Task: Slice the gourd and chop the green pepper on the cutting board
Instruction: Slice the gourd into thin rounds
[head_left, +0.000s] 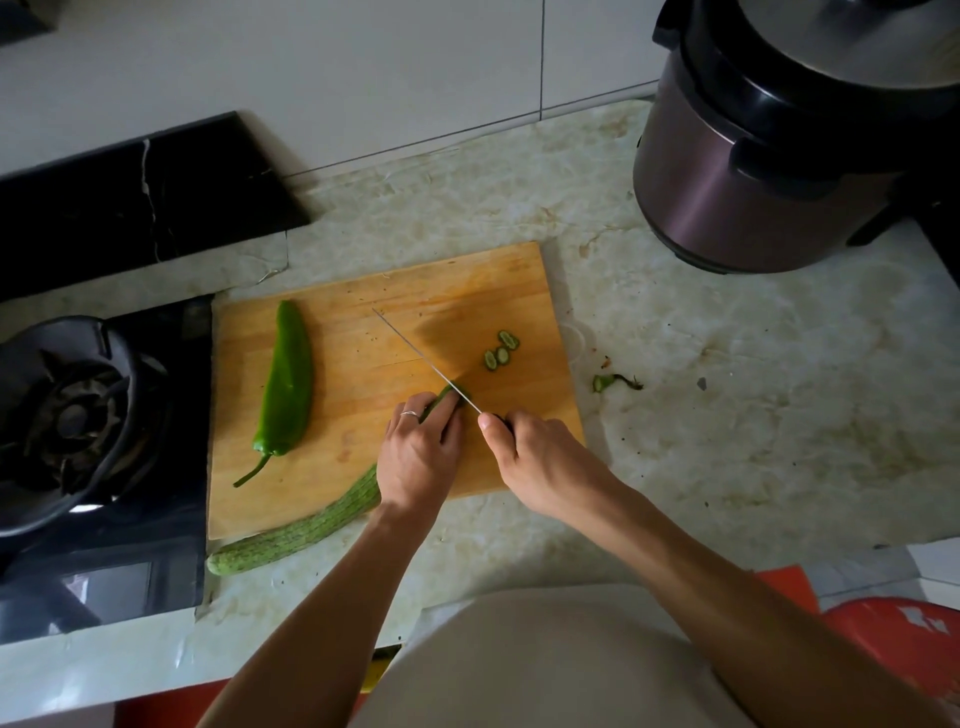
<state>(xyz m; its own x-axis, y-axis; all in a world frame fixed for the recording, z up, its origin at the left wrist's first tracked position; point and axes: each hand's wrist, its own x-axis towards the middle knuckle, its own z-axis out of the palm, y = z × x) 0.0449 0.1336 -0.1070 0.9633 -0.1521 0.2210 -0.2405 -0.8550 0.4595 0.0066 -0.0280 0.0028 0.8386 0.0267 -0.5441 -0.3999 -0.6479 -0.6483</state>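
Note:
A long pale-green ridged gourd (306, 530) lies slantwise across the wooden cutting board (363, 364), its thick end hanging off the near left edge. My left hand (421, 452) grips the gourd near its thin end, fingers curled over it. My right hand (535, 457) holds a knife (421, 358) by the handle, thumb along the top. The blade rests on the gourd's tip right beside my left fingers. Three small gourd slices (501, 349) lie on the board to the right of the blade. A whole green pepper (287, 384) lies on the board's left part.
A gas stove burner (72, 415) sits left of the board. A purple electric cooker (769, 156) stands at the back right. A cut-off gourd stem (615, 382) lies on the marble counter (727, 389) right of the board. A tiled wall (363, 67) rises behind.

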